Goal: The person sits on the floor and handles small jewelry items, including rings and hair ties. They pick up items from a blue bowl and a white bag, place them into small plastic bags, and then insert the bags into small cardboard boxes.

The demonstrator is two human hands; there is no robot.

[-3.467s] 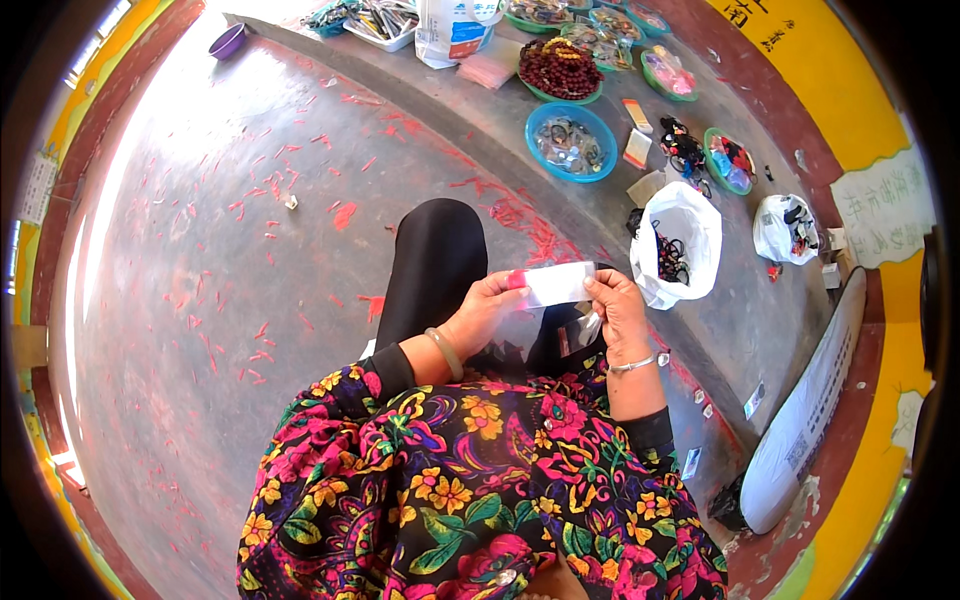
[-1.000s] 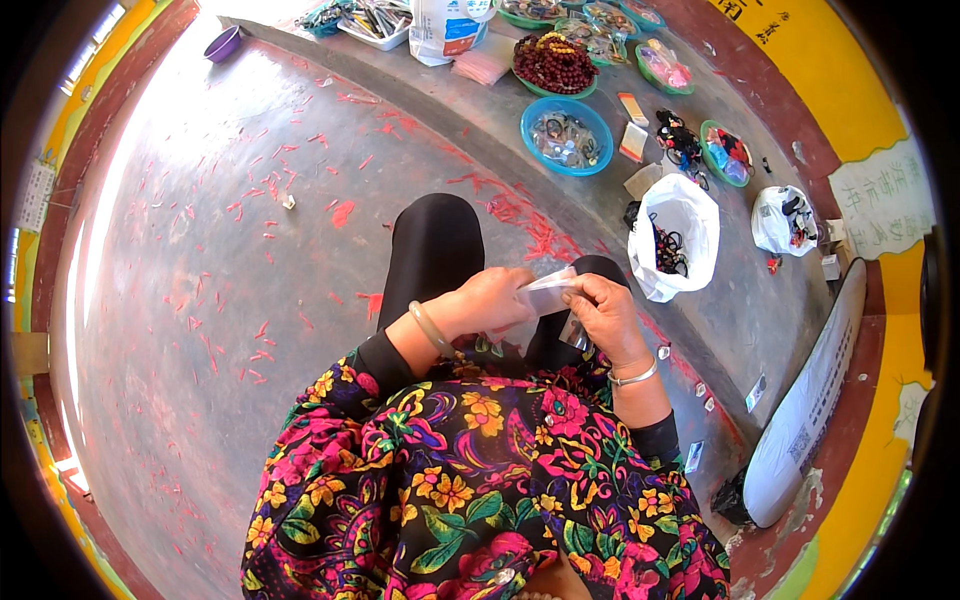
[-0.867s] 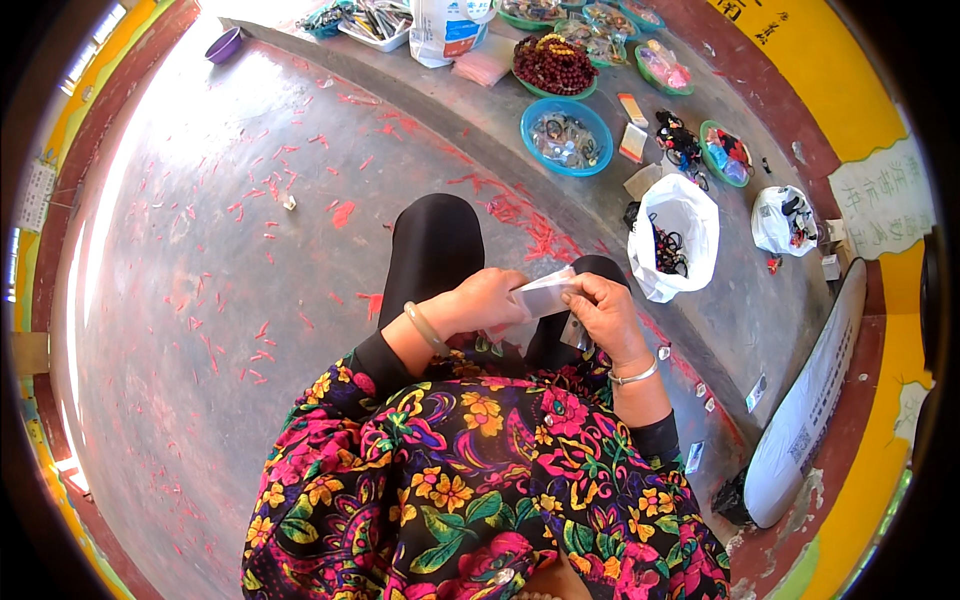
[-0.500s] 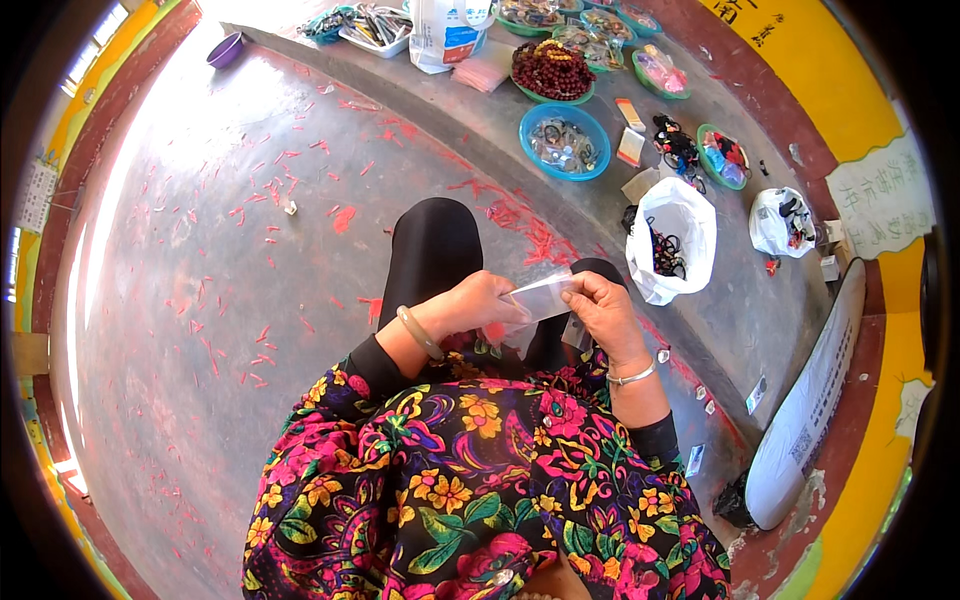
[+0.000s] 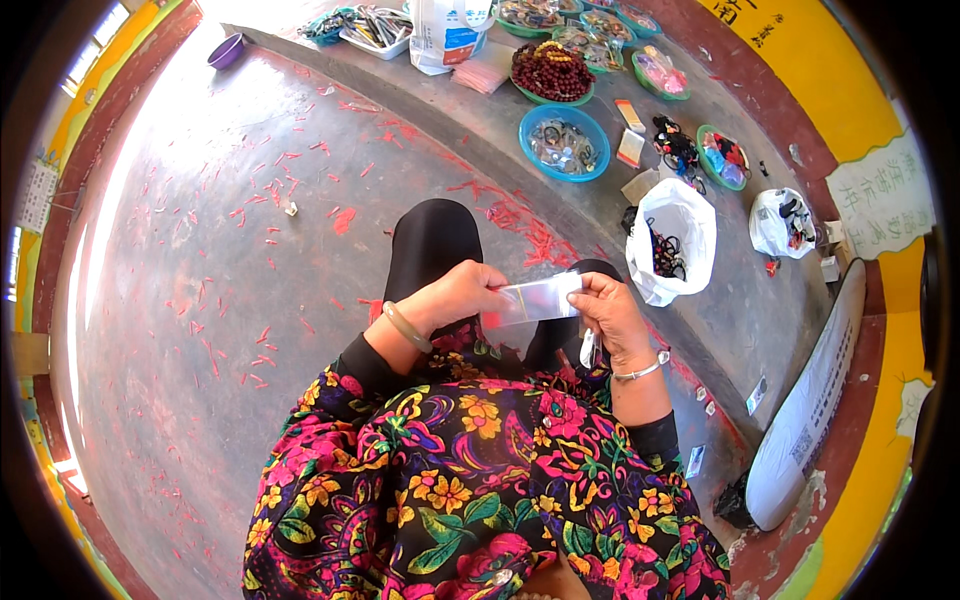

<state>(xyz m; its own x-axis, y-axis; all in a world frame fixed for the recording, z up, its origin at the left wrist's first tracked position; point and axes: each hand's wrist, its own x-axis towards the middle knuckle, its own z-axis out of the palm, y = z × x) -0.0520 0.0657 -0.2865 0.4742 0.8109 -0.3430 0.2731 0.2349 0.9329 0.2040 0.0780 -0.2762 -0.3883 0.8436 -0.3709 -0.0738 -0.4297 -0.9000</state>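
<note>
Both hands, left hand (image 5: 455,298) and right hand (image 5: 612,315), pinch a small clear bag (image 5: 535,300) over the knees; loose grip could drop it onto the floor (image 5: 200,300)

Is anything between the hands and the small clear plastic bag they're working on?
Nothing visible. The left hand and right hand both already grip the small clear plastic bag by its ends, above the person's lap.

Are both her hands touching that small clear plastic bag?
Touching. The head view shows the left hand and right hand each pinching one end of the small clear plastic bag.
</note>
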